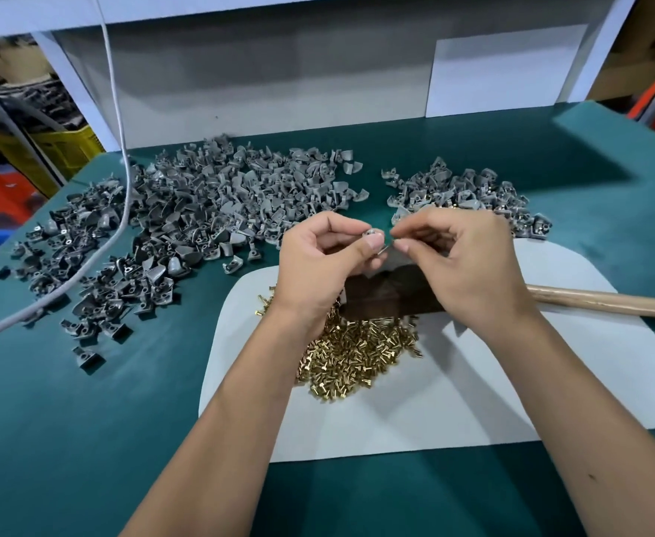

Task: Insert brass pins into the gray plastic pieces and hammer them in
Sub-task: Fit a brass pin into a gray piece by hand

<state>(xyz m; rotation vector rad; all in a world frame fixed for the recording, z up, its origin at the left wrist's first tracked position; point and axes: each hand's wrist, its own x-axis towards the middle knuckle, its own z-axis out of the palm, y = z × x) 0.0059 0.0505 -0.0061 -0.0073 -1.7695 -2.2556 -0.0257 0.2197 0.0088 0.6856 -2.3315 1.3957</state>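
Centrally, the left hand (pixel 318 257) pinched a gray plastic piece (pixel 372 236); the right hand (pixel 461 261) pinched a pin (pixel 385 248) against it; loose brass pins (pixel 360 354) lay heaped on a white mat (pixel 473 401).

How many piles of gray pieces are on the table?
2. The big pile lies at the left, the small pile at the back right. More may hide behind the hands.

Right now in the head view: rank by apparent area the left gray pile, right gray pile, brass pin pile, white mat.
1. white mat, partly covered by arms
2. left gray pile
3. and 4. right gray pile and brass pin pile: look alike; hands hide part of both, so unranked.
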